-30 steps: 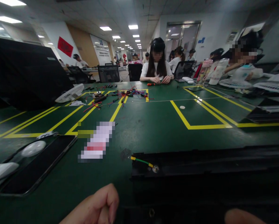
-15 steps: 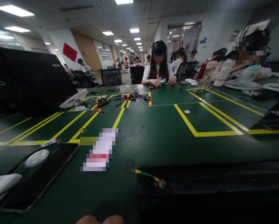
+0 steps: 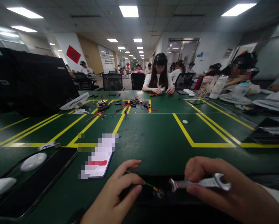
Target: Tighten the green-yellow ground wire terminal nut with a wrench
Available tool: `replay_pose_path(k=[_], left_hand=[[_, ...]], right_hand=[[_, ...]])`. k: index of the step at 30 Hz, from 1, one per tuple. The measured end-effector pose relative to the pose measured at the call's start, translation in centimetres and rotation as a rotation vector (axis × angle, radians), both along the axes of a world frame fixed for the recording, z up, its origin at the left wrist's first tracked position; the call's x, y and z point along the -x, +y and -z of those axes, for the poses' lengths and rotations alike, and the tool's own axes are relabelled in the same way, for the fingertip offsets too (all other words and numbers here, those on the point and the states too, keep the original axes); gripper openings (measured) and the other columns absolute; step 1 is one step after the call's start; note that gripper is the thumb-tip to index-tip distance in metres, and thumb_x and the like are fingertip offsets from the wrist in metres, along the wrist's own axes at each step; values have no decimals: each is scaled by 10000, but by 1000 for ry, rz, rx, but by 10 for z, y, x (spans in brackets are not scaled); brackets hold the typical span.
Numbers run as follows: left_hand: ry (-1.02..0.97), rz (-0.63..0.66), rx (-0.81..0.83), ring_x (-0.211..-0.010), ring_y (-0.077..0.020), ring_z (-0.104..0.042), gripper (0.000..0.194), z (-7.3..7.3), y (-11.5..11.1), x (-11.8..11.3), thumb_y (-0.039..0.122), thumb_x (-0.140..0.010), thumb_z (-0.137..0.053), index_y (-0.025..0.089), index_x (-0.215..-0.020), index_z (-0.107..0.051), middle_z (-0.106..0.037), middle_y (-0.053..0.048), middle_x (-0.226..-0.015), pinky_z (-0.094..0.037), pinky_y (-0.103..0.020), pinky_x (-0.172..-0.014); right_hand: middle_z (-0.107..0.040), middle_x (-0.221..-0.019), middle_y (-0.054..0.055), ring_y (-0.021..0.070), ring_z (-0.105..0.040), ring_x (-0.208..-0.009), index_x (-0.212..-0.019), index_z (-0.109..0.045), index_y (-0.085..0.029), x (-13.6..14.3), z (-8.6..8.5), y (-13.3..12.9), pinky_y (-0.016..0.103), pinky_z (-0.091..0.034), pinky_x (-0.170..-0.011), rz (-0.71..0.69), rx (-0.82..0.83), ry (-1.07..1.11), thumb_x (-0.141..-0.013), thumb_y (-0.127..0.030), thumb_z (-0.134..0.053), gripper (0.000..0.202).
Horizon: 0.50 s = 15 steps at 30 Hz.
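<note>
My left hand [image 3: 120, 189] has its thumb and a finger closed on the free end of a short ground wire [image 3: 151, 185], green with yellow ends. The wire's other end sits under a bolt and nut [image 3: 160, 193] on a long black panel [image 3: 151, 200]. In my right hand [image 3: 214, 174] a silver wrench [image 3: 208, 182] is gripped between thumb and curled fingers. Its open jaw points right, and its other end points left, just to the right of the bolt and apart from it.
A phone with a lit screen [image 3: 99, 171] and a dark flat device [image 3: 36, 183] lie to the left. Several wires and small parts [image 3: 134, 102] are heaped farther back. A person [image 3: 159, 77] sits across the green table [image 3: 148, 137]. Fans [image 3: 234, 95] and bottles [image 3: 218, 87] stand at the right.
Both hands have come up into view over the black panel, the right one with the wrench, the left one at the wire's free end. The camera view has tilted slightly upward.
</note>
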<state>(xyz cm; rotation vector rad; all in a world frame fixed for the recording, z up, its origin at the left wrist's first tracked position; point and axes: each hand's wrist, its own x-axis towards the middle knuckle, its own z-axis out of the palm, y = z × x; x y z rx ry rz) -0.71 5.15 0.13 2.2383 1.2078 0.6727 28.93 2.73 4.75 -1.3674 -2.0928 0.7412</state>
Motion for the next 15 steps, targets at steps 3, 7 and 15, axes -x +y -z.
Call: replay_pose_path(k=[3, 7, 15], left_hand=[[3, 65, 41, -1216, -191, -484, 228, 4, 2, -2, 226, -914, -490, 328, -1086, -600, -475, -2, -1340, -428, -352, -1014], [11, 123, 34, -1121, -187, -556, 227, 5, 5, -3, 201, -884, -534, 292, -1076, -613, -576, -17, -1219, -482, -319, -946], [-41, 166, -17, -999, -143, -637, 218, 7, 12, 1, 165, -832, -585, 284, -1013, -611, -649, 14, -1122, -519, -189, -841]], right_hand=[[-623, -756, 1, 176, -600, -679, -763, -556, -224, 18, -7, 12, 287, -486, -613, -62, 36, -50, -814, -266, -646, 112], [-614, -782, 13, 197, -604, -707, -790, -574, -217, 22, 5, 12, 299, -488, -626, -62, 66, -106, -771, -250, -677, 109], [-619, -822, 19, 172, -591, -717, -802, -552, -217, 17, 11, 20, 256, -487, -603, -248, 98, -59, -798, -153, -641, 110]])
